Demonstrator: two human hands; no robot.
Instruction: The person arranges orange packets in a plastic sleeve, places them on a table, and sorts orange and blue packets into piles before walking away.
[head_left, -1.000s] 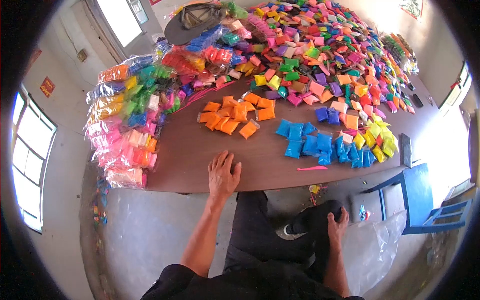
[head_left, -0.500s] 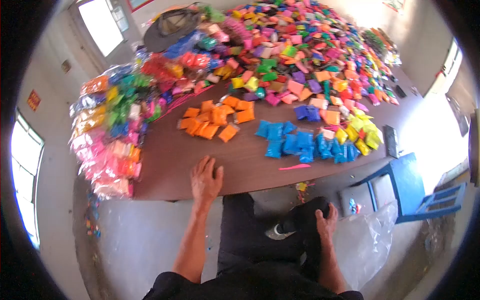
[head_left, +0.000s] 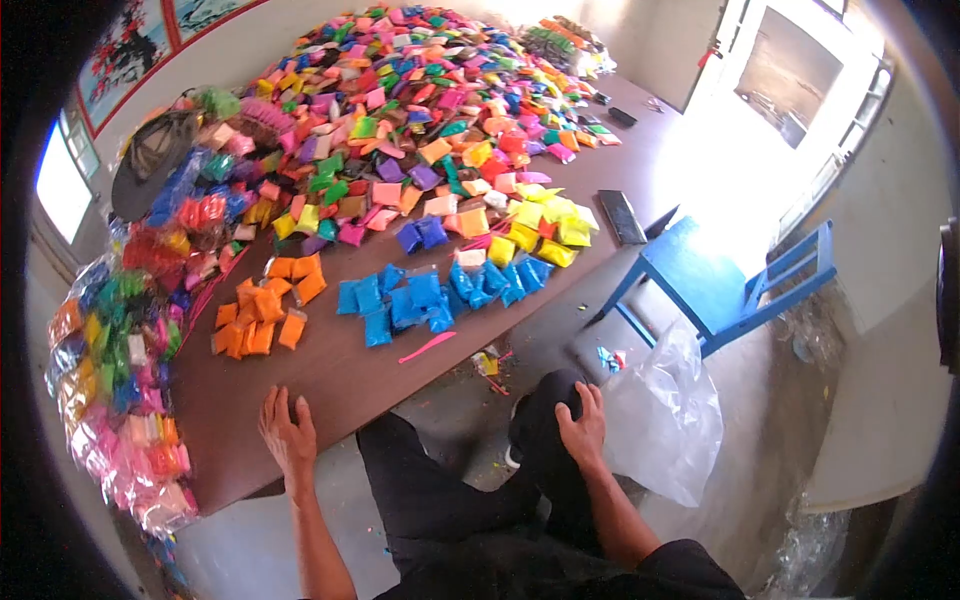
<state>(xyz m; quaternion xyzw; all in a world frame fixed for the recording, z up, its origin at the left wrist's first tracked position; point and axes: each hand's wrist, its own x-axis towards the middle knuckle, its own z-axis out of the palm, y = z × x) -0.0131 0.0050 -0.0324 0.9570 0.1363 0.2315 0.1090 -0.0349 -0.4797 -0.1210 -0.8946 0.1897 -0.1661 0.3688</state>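
My left hand (head_left: 288,432) rests at the front edge of the brown table (head_left: 350,385), fingers apart and holding nothing. Just beyond it lie orange packets (head_left: 262,310) in a loose group. My right hand (head_left: 583,425) lies on my right knee, thumb and fingers apart, with nothing in it. Blue packets (head_left: 405,303) sit right of the orange ones, and a pink strip (head_left: 427,347) lies in front of them. Yellow packets (head_left: 530,225) are grouped farther right, beside two darker blue packets (head_left: 422,234).
A large heap of multicoloured packets (head_left: 400,100) covers the table's back. Bagged packets (head_left: 120,370) line its left side, with a dark hat (head_left: 155,165) above. A black phone-like object (head_left: 622,217) lies near the right edge. A blue chair (head_left: 700,275) and clear plastic bag (head_left: 665,420) stand right.
The view has turned to the right, so the table and packets appear farther left and more of the chair shows. Both hands stay open in about the same places.
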